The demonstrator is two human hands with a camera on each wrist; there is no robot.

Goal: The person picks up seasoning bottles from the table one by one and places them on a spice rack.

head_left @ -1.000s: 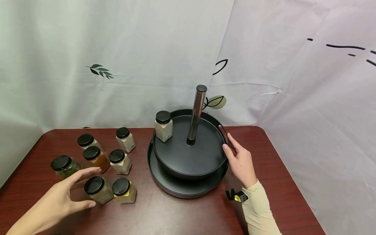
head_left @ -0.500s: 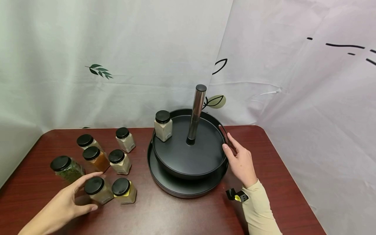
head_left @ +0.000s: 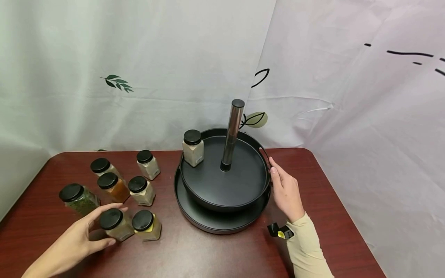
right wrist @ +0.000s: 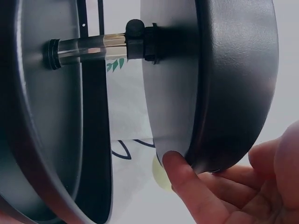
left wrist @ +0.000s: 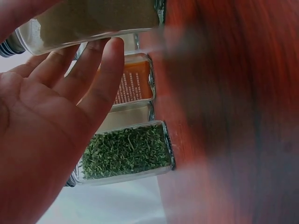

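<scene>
My left hand is round a square glass spice jar with a black lid, thumb in front and fingers behind. Tan powder fills this jar in the left wrist view, where the little finger stands free of it. Beside it stands another spice jar with a yellow label. My right hand holds the side of a black two-tier turntable's upper tray. One fingertip lies against that tray's underside in the right wrist view. A pale spice jar stands at the tray's back left.
Beyond my left hand stand a green herb jar, an orange spice jar and several pale jars. A metal post rises from the upper tray; the wider lower tray sits on the red-brown table. A white curtain hangs behind.
My left hand has moved right and closed in round the nearest spice jar. My right thumb has slid off the upper tray's rim to its outer side. The jars have stayed put.
</scene>
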